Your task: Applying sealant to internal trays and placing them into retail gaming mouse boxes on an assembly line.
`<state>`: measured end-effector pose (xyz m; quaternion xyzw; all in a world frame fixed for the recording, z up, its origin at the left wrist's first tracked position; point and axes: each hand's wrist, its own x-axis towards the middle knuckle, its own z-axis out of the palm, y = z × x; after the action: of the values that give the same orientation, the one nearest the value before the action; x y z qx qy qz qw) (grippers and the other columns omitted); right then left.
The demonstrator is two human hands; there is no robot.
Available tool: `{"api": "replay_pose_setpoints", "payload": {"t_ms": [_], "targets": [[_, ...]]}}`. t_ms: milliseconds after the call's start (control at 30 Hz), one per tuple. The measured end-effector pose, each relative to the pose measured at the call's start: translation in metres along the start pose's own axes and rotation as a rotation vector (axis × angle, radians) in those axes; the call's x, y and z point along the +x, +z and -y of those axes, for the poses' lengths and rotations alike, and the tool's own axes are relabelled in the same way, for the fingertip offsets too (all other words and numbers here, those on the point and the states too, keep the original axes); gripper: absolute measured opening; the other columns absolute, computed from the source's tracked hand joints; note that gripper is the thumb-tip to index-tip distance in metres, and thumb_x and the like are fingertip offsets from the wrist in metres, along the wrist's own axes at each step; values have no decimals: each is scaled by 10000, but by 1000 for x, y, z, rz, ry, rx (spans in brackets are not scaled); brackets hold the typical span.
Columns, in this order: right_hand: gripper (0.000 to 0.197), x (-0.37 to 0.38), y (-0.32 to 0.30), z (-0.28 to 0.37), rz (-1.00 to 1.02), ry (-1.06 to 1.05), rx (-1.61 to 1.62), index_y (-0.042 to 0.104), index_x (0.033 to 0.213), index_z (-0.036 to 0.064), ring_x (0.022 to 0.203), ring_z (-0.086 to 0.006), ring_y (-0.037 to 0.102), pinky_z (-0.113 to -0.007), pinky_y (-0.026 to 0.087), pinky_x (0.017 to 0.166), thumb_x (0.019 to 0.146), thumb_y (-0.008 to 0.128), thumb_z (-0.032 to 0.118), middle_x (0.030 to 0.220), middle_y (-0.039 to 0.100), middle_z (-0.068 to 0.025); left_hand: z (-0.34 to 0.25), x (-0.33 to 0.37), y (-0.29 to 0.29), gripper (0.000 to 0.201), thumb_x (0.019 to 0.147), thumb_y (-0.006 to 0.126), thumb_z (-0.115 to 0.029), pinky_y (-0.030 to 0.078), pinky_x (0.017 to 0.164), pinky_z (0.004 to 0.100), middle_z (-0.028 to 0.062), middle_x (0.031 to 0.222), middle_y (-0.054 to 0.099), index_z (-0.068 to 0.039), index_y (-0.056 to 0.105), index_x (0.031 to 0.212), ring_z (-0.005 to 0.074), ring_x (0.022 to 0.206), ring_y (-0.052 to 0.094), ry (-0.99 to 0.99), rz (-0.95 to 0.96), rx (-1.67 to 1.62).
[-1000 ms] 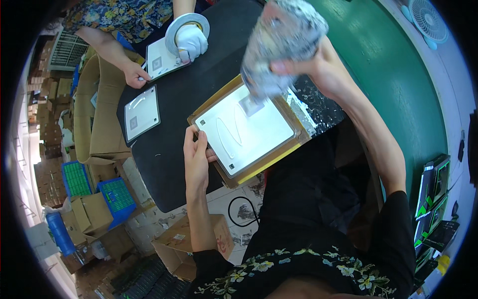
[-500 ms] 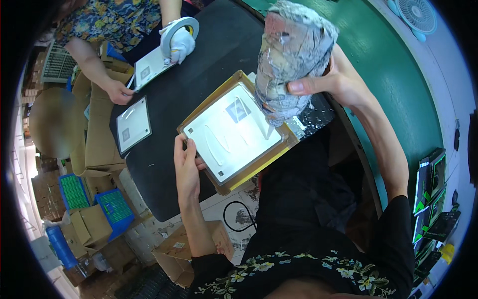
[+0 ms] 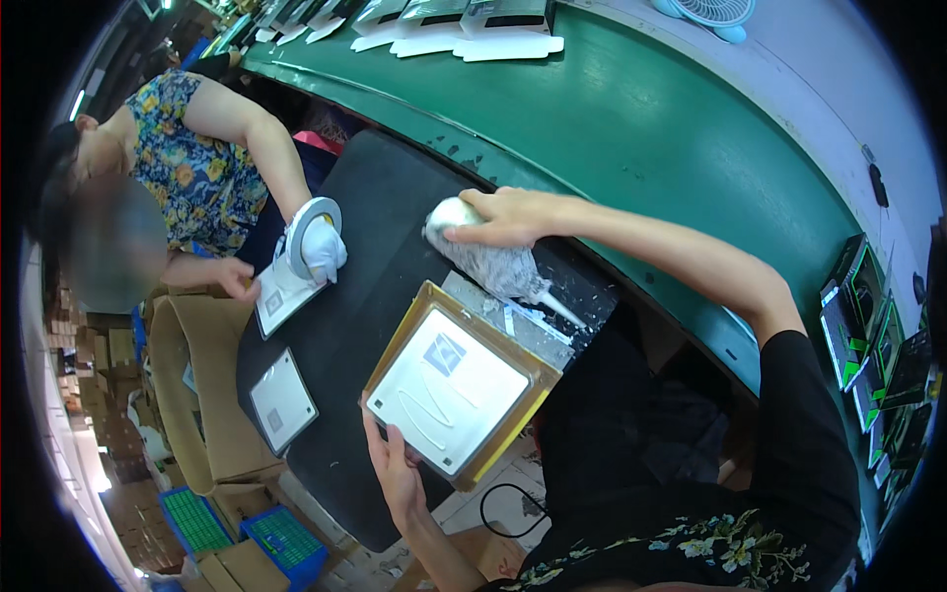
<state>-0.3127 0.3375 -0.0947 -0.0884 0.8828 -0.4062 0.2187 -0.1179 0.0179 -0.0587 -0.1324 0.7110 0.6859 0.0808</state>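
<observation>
My right hand (image 3: 508,217) is wrapped round a squeeze bottle (image 3: 493,268) covered in crumpled, silvery wrapping. The bottle lies tilted low over the black table, its pale nozzle pointing toward the lower right. A white square panel (image 3: 478,385) with a grey printed square rests in a brown tray (image 3: 496,339) with yellow edges. Curved, clear-looking lines run across the panel's face. At the tray's lower left side, my left hand (image 3: 400,479) grips the tray, thumb near the panel's edge and other fingers partly hidden beneath.
Across the black table (image 3: 345,326), a co-worker handles a tape roll (image 3: 314,222) over another white panel (image 3: 281,296). A further panel (image 3: 284,403) lies nearer. Behind is a green bench (image 3: 681,138) with boxes (image 3: 493,20). Cartons (image 3: 212,395) and blue-green crates (image 3: 281,543) stand at left.
My right hand has carried the bottle from above the panel to the table beyond the tray, turning it from upright to lying. The view has shifted; my left hand keeps its grip.
</observation>
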Motion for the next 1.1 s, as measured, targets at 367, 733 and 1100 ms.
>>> {"api": "replay_pose_setpoints", "payload": {"t_ms": [367,733,1100], "targets": [[418,90,-223,-149,-783,283,-1012,659,1208,62,1447,-387,211,-562,209,1132,893,525,302,1469,408,-145,12,8,-3,550,1021,423,-82,349,496,151,53,1172,597,-48,211,1527,1,617,458,13,35,10],[253,-113,-56,-123,-864,32,-1221,703,829,-6,978,-294,551,-429,393,912,722,674,221,995,561,-156,21,-12,4,626,969,506,-48,385,1080,416,216,1431,430,-30,210,1519,304,1271,489,382,49,-128],[396,-215,-82,-181,-1164,90,-709,566,1329,144,1134,-369,520,-441,429,953,989,487,331,1139,568,-196,0,-26,193,571,1007,466,-56,424,1036,382,163,1447,410,-50,219,1522,222,1273,481,220,493,-299]]}}
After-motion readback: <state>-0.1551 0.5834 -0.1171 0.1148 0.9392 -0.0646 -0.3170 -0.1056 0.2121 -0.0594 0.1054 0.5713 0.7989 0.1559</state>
